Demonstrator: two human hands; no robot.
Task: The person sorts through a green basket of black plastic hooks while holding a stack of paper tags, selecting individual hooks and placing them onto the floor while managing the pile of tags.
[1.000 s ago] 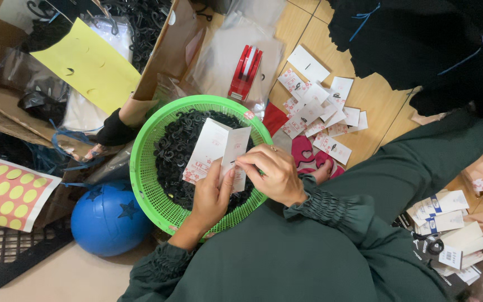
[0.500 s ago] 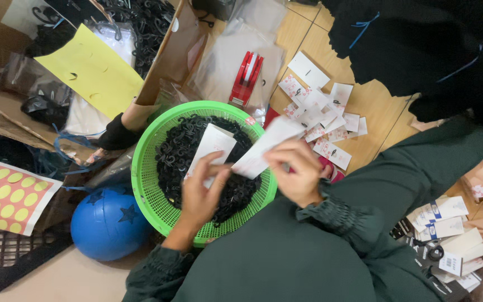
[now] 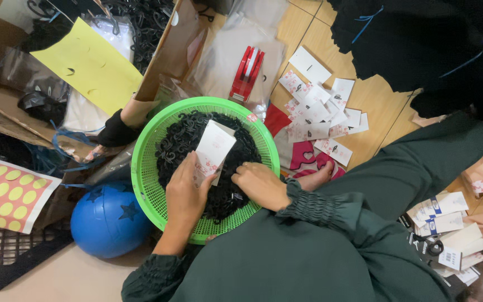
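I saw my left hand (image 3: 185, 193) gripping a small stack of white cards (image 3: 213, 150), fingers closed around its lower end, holding it over the green basket (image 3: 146, 184). My right hand (image 3: 259, 184) lay inside the basket, fingers curled down into the heap of black hooks (image 3: 183, 140); whether they pinched one, I could not tell. More white cards (image 3: 320, 109) were scattered on the wooden floor (image 3: 373, 98) beyond the rim, near a red tape dispenser (image 3: 247, 72). A blue ball (image 3: 107, 221) sat just beside the basket.

L hand (image 3: 188, 187) holds white cards (image 3: 213, 148); R hand (image 3: 259, 183) in green basket (image 3: 149, 193).
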